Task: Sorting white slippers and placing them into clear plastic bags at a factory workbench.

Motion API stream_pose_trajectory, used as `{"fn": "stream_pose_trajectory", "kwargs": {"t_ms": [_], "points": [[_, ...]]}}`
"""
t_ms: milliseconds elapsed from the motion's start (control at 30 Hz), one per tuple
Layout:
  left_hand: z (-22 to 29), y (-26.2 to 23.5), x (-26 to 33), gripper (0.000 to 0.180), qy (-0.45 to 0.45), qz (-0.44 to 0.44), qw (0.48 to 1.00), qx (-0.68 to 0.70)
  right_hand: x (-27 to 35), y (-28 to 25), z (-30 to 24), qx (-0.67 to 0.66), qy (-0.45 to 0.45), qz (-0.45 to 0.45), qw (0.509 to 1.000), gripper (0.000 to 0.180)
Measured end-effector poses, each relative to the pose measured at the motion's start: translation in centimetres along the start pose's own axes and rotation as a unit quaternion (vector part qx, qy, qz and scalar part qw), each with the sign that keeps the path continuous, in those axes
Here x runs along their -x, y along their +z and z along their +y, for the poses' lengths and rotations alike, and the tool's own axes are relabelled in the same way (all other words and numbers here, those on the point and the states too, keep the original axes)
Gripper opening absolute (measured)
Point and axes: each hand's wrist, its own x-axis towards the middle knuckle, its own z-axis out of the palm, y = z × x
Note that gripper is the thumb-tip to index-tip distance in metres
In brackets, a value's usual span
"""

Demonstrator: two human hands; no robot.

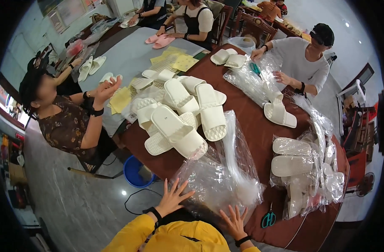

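Observation:
My left hand [173, 198] is open with its fingers spread, at the table edge by the near left corner of a stack of clear plastic bags [204, 178]. My right hand [234, 222] is open too, fingers apart, at the near edge of the same bags. Neither hand holds anything. Just beyond the bags lies a heap of cream-white slide slippers [179, 130], some upright, some tilted over one another. To the right of my right hand, scissors with teal handles [268, 219] lie on the brown tablecloth [246, 140].
Bagged white slippers [292, 166] are piled at the right. Across the table a person in white [299, 63] handles plastic bags beside more slippers. Another person [70, 122] sits at the left by a grey table [116, 63] with yellow sheets [185, 62]. A blue bin [135, 172] stands on the floor.

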Motion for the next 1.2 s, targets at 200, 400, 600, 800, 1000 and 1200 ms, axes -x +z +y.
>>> {"fn": "stream_pose_trajectory", "kwargs": {"t_ms": [200,400,600,800,1000,1200], "points": [[-2.9,3.5,-0.8,0.087,0.046,0.132,0.990,-0.018,1.2,1.3,0.0,0.079,0.064,-0.005,0.995,0.076],[-2.4,0.2,-3.1,0.081,0.133,0.075,0.988,-0.002,3.0,1.6,1.3,0.178,0.073,-0.028,0.981,0.075],[-3.4,-9.3,-4.5,0.044,0.088,-0.002,0.987,0.133,0.5,-10.5,6.3,-0.295,0.128,-0.001,0.947,0.045],[-0.3,-13.6,-10.4,0.036,0.136,0.018,0.975,0.176,-0.8,-19.0,16.4,-0.475,0.442,0.341,0.680,0.035],[3.1,-10.8,-11.6,0.038,0.228,-0.022,0.941,0.249,-6.7,-10.1,20.7,-0.535,0.559,0.212,0.597,0.064],[3.4,-10.4,-11.1,0.039,0.182,0.012,0.948,0.262,-10.7,-12.3,21.4,-0.209,0.403,0.434,0.778,0.027]]}}
